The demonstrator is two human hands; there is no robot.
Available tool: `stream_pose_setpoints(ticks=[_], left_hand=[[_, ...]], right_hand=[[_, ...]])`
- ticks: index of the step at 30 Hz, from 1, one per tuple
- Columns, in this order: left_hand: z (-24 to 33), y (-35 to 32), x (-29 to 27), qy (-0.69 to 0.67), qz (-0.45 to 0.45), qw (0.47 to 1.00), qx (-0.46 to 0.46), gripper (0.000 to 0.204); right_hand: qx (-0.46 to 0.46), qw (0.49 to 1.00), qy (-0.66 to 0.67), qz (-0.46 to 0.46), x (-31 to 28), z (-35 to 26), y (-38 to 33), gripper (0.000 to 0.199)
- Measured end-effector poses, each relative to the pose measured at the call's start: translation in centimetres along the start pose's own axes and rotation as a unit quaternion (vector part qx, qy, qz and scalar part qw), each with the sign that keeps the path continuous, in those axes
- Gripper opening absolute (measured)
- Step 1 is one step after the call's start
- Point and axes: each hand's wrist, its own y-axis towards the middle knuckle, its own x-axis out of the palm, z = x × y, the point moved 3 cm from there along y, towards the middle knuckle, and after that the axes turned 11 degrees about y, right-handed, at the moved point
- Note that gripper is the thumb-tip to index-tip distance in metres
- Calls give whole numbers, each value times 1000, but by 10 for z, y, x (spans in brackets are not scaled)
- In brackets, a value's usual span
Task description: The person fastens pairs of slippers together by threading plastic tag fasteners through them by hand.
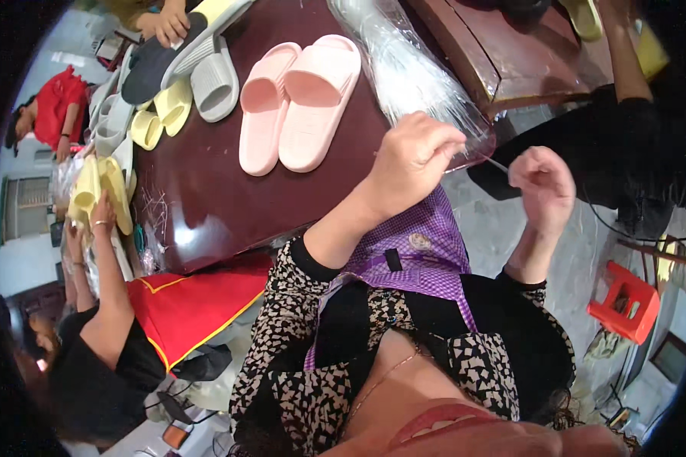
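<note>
Above the table's right corner, my left hand (pixel 419 152) pinches with thumb and fingertips at one end of a thin, clear plastic strand (pixel 497 164). The strand runs across the gap to my right hand (pixel 543 186), whose fingers are curled closed at its other end. Behind my left hand lies a bundle of clear plastic strands (pixel 415 76), loose and fanned out toward me. A pair of pale pink slide sandals (pixel 316 103) rests side by side on the dark red table (pixel 206 183), left of the bundle and apart from both hands.
Grey slippers (pixel 215 84) and yellow slippers (pixel 173 107) crowd the table's far left. A co-worker's hand (pixel 173 24) is there. At the left, another person holds yellow slippers (pixel 100 190). A brown wooden table (pixel 533 57) adjoins at right; a red stool (pixel 625 305) stands beyond.
</note>
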Motion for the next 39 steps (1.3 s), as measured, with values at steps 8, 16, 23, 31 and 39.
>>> stream_pose_setpoints(ticks=[8, 16, 23, 31, 39], left_hand=[[4, -8, 6, 21, -61, 998, 10, 12], [-69, 7, -1, 316, -181, 930, 58, 69], [-112, -3, 10, 305, -245, 920, -12, 92], [-102, 6, 8, 307, -247, 919, -12, 93], [-99, -4, 8, 321, -268, 908, -22, 93]], right_hand=[[-158, 920, -335, -126, 50, 31, 6, 15], [-95, 991, 7, -97, 44, 46, 13, 6], [-36, 998, -18, -56, 21, 6, 5, 14], [-175, 974, 4, -147, 8, -97, -2, 9], [-271, 937, 195, -105, 9, -131, -4, 14]])
